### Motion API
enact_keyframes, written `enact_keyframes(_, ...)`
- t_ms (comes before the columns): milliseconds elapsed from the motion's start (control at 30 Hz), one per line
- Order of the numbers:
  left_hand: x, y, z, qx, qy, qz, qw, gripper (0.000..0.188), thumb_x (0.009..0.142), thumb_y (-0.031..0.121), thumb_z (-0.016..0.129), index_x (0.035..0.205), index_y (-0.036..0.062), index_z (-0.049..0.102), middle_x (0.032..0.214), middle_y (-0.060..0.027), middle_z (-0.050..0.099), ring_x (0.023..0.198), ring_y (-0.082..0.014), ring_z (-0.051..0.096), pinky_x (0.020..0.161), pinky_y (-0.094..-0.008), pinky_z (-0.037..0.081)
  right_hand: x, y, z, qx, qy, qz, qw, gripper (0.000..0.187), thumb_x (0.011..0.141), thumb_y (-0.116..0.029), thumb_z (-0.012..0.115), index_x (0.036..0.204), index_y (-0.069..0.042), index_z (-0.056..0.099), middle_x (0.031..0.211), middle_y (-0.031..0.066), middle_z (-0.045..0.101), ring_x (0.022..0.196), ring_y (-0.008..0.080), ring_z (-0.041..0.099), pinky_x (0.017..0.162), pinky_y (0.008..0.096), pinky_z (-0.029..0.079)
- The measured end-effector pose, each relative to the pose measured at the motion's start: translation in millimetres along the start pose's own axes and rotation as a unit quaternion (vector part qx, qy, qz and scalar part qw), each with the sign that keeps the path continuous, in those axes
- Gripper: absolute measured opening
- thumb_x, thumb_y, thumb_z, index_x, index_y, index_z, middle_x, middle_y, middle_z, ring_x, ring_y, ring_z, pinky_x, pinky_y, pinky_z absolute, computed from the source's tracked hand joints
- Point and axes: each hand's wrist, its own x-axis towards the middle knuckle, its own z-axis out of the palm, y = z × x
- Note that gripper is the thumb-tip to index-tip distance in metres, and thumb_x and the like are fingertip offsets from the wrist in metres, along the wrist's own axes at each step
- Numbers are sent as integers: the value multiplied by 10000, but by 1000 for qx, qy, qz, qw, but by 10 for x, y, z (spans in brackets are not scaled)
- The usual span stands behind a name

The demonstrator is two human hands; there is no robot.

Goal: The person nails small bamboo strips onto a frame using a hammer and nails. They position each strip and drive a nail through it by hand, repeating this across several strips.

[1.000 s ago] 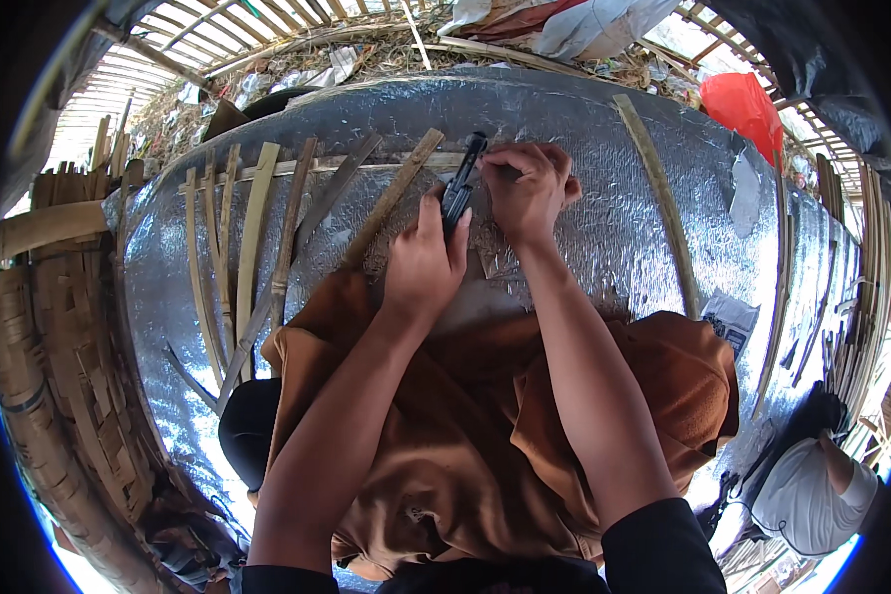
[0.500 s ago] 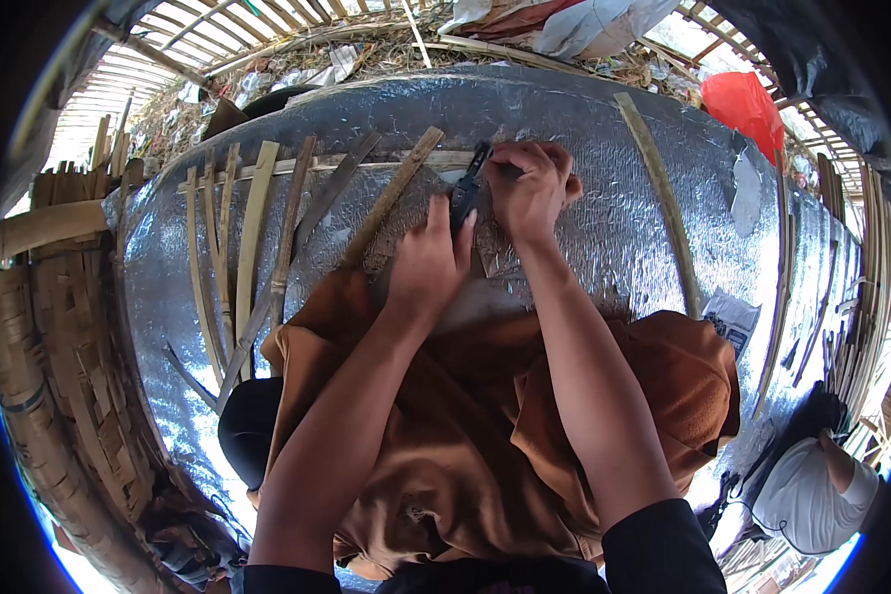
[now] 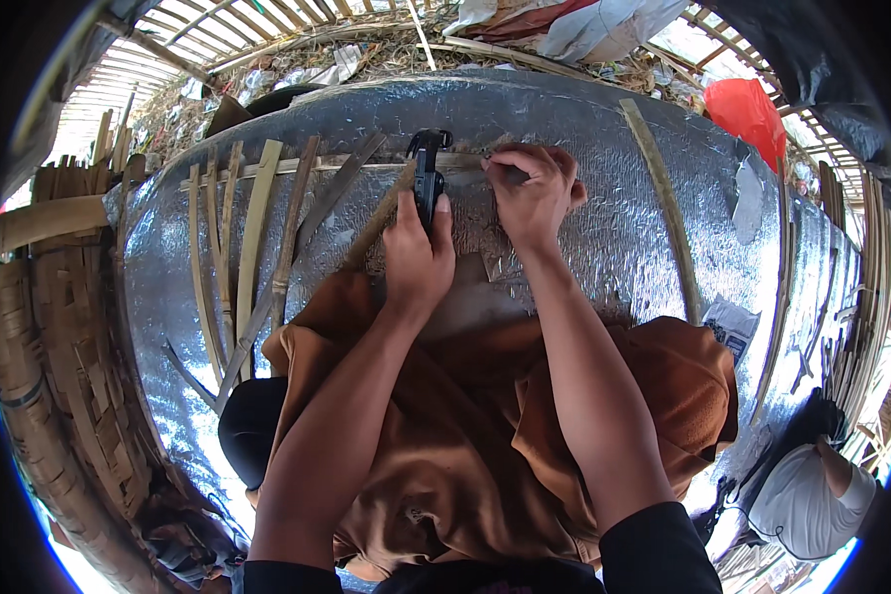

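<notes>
- Left hand (image 3: 418,257) has swung the black tool (image 3: 428,183) toward 9 o'clock, opening a gap from the right hand (image 3: 535,198)!
- Left grip wraps it, long axis running 12 to 6, over the silver sheet (image 3: 594,178).
- Right grip, at 3 o'clock, curls its fingers; can't tell whether anything's pinched.

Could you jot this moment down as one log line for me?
left hand: gripping black tool | right hand: curled beside tool, contents unclear | nearby: wooden strips on silvery sheet
</notes>
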Motion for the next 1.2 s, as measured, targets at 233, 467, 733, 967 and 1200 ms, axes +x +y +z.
enact_keyframes(233, 23, -3, 18, 7, -5, -4, 1000, 313, 1050, 262, 592, 1024, -47, 550, 673, -266, 637, 622, -482, 662, 541, -571, 463, 11, 44, 9, -1, -4, -14, 1000, 91, 757, -284, 868, 824, -288, 808, 1008, -155, 762, 1176, 239, 540, 961, 507, 286)
enact_keyframes(467, 39, 1, 21, -13, 7, -12, 1000, 312, 1044, 256, 601, 1019, -50, 545, 697, -277, 649, 645, -488, 669, 558, -566, 480, 3, 31, 6, 7, 4, -22, 1000, 102, 750, -287, 872, 828, -310, 810, 1006, -157, 761, 1167, 223, 545, 964, 507, 284)
enact_keyframes(733, 36, -12, 56, -1, 26, 17, 1000, 293, 1035, 236, 617, 1019, -48, 548, 696, -271, 649, 640, -487, 668, 545, -556, 480, 2, 36, 21, -12, 5, -17, 1000, 115, 749, -304, 877, 834, -308, 799, 1009, -155, 752, 1166, 222, 551, 953, 519, 288)
enact_keyframes(967, 41, 18, 11, -18, -7, 8, 1000, 276, 1026, 224, 628, 1047, -41, 554, 690, -269, 647, 631, -477, 671, 535, -550, 483, 5, 52, 31, -11, 7, -21, 1000, 114, 750, -297, 875, 830, -305, 794, 999, -151, 751, 1166, 224, 554, 947, 526, 290)
enact_keyframes(1200, 7, 169, -31, 44, -20, 101, 994, 255, 1014, 215, 635, 1111, -4, 549, 688, -242, 657, 623, -472, 671, 544, -546, 531, 12, 78, 39, -2, 3, -10, 1000, 116, 733, -289, 878, 811, -294, 792, 992, -147, 754, 1165, 231, 553, 950, 528, 289)
